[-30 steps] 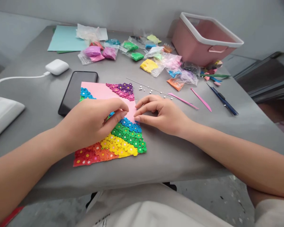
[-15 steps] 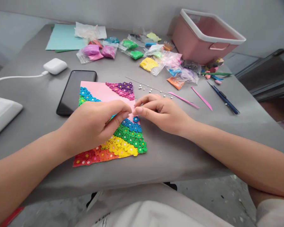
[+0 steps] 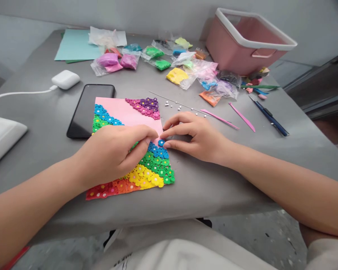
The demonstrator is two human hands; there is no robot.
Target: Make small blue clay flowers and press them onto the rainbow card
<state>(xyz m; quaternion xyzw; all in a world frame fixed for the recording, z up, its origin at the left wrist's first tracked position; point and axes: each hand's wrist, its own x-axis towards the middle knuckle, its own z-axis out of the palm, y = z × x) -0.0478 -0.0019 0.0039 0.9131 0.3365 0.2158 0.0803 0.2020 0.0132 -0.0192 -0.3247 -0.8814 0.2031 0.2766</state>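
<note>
While left hand (image 3: 112,153) lies curled on the pink card (image 3: 124,110), fingertips pinched and contents hidden, right hand (image 3: 198,137) sits at its 3 o'clock. It is half-open and empty, thumb tip touching a blue clay flower (image 3: 161,142). Phone (image 3: 90,108) is at the card's 10 o'clock.

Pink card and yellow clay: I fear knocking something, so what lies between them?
Head view: small white beads and a thin rod lie between the card and the clay.
</note>
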